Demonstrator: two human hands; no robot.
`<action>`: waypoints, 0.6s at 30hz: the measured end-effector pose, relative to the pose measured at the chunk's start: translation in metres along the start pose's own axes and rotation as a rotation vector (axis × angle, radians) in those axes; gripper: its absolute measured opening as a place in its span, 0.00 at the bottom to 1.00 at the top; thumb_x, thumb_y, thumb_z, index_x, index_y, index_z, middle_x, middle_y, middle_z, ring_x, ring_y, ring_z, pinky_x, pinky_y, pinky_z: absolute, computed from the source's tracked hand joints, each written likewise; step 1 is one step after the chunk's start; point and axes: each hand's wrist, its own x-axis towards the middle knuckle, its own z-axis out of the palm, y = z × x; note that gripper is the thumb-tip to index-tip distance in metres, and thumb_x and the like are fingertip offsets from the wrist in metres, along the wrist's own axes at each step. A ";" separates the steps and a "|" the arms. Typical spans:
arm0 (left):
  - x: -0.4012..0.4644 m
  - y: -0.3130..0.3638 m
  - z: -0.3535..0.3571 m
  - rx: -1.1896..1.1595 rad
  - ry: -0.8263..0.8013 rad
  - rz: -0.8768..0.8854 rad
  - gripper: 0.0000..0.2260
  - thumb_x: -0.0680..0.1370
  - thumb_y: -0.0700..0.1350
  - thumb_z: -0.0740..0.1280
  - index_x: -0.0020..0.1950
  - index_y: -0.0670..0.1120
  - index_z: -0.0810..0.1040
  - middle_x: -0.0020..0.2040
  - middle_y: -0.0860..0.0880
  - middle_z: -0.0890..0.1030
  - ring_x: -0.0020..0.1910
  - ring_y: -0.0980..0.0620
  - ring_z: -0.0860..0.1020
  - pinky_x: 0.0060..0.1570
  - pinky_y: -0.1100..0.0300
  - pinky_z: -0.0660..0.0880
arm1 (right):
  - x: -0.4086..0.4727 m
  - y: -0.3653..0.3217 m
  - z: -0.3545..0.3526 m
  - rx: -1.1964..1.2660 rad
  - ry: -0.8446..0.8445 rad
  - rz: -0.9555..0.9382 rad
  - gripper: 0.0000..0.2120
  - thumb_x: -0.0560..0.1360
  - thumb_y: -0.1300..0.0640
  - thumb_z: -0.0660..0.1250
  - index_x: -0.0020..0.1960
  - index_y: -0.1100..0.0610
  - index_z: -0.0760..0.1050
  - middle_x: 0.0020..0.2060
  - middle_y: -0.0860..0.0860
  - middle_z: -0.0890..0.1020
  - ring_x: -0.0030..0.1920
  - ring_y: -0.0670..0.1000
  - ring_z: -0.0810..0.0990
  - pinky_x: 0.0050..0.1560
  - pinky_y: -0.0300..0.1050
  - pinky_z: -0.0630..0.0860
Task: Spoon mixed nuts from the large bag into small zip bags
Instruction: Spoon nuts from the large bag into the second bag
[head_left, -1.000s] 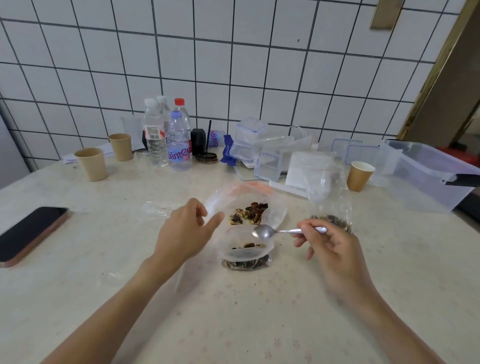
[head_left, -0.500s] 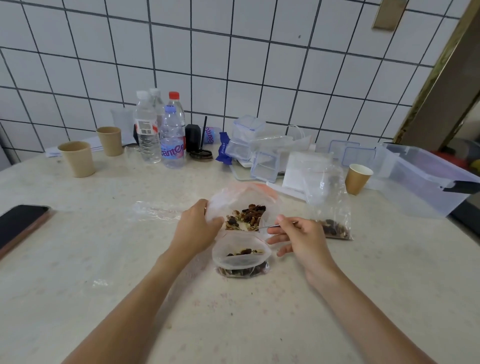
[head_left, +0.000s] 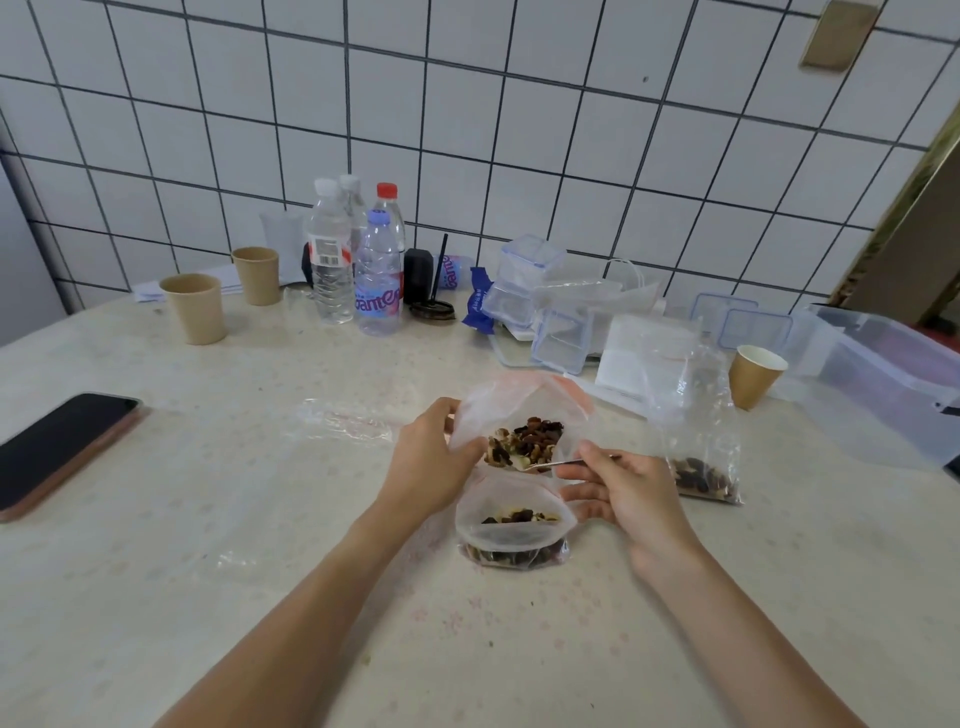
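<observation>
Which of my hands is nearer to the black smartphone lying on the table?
Left. Your left hand grips the large bag's rim, on the side toward the black smartphone but well apart from it. Your right hand, holding the metal spoon, is farther off, beyond that bag.

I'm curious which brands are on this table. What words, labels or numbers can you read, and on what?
"ganten", partly hidden: pink label of the front water bottle.
Same lettering, partly visible: a lying bottle behind the black holder.
Barcode label on the taller clear bottle: too small to read.
Blue wrapper: white print, too blurred.
Nothing else readable.
</observation>
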 end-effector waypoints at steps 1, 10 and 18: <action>0.000 0.001 0.000 -0.026 -0.003 -0.017 0.21 0.79 0.49 0.73 0.70 0.49 0.74 0.55 0.54 0.78 0.45 0.53 0.82 0.40 0.58 0.81 | 0.002 0.001 0.001 -0.004 0.010 -0.005 0.10 0.82 0.57 0.69 0.49 0.64 0.83 0.41 0.58 0.88 0.33 0.54 0.86 0.30 0.43 0.82; 0.001 0.001 0.001 -0.091 -0.008 -0.080 0.16 0.79 0.49 0.73 0.65 0.49 0.76 0.59 0.52 0.79 0.27 0.55 0.82 0.25 0.67 0.75 | 0.014 0.002 0.008 -0.057 0.098 -0.056 0.06 0.82 0.58 0.69 0.50 0.60 0.83 0.40 0.53 0.89 0.28 0.56 0.84 0.27 0.45 0.81; 0.004 -0.002 0.002 -0.097 0.014 -0.080 0.17 0.80 0.51 0.72 0.67 0.50 0.76 0.59 0.54 0.78 0.30 0.57 0.83 0.25 0.67 0.75 | 0.012 0.008 0.004 -0.045 0.081 -0.067 0.06 0.82 0.58 0.69 0.52 0.61 0.82 0.42 0.53 0.89 0.28 0.54 0.84 0.27 0.44 0.79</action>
